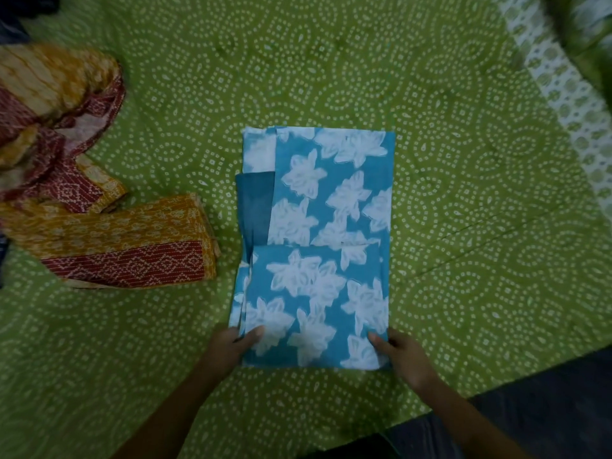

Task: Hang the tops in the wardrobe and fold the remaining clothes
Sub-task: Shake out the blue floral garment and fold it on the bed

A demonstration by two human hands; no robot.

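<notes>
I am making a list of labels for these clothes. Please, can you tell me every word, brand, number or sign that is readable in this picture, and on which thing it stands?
None: no readable text appears anywhere in the picture.
Blue floral garment: only a white flower print, no tag in view.
Orange and red clothes: only patterns.
Green bedsheet: only dotted patterns.

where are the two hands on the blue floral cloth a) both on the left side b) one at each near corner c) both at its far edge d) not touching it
b: the left hand pinches the near left corner of the blue cloth and the right hand pinches the near right corner, thumbs on top.
</notes>
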